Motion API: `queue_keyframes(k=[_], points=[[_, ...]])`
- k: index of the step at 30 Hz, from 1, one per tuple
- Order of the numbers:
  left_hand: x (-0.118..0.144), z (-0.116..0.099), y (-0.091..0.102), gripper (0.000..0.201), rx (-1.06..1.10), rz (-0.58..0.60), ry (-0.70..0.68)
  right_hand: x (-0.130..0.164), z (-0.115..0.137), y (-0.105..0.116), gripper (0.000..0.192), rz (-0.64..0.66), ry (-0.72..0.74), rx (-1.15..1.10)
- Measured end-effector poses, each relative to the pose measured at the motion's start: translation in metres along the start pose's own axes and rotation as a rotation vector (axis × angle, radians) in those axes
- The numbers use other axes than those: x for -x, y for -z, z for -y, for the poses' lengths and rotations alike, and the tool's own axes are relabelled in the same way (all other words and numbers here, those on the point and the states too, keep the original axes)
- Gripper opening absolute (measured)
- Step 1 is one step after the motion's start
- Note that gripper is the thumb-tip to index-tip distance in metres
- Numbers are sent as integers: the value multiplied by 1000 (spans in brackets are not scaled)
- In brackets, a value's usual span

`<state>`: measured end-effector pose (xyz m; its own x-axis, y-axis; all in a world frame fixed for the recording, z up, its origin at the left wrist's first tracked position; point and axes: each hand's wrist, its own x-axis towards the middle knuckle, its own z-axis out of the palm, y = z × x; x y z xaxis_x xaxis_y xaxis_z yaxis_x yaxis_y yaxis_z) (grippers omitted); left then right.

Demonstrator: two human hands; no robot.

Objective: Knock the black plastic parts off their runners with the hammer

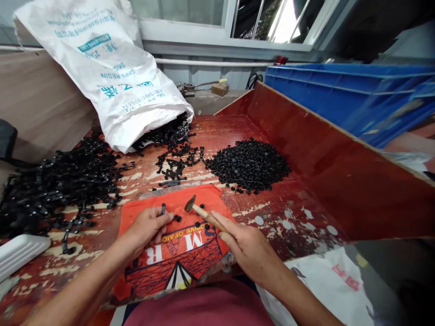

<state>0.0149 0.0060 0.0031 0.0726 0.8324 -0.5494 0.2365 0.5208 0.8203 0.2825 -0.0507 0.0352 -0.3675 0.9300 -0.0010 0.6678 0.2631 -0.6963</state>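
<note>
Gripped: hammer (208,217) (right hand (243,240)) — black piece (163,208), left hand (148,225).

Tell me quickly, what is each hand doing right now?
Left hand: closed, pinching a black part between thumb and fingers.
Right hand: closed, holding a hammer by its handle.
</note>
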Motion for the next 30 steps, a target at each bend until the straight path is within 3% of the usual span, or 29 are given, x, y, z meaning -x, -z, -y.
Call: queue_keyframes(k=[7, 14, 19, 23, 27, 30], points=[[-4, 7, -7, 44, -82, -18, -79, 3, -1, 1, 67, 8, -16, 27], [-5, 8, -5, 41, -92, -11, -50, 4, 8, -6, 54, -95, 73, 96], [-7, 9, -5, 41, -95, -16, -42, 6, 6, -21, 56, 3, 37, 235], [-9, 10, -4, 39, -96, -21, -29, 8, 8, -21, 55, -116, 57, 175], [-9, 11, -4, 38, -100, -13, -23, 5, 10, -27, 53, 12, 3, 320], [-10, 12, -4, 38, -95, -6, -27, 1, 12, -31, 57, -7, -1, 327]])
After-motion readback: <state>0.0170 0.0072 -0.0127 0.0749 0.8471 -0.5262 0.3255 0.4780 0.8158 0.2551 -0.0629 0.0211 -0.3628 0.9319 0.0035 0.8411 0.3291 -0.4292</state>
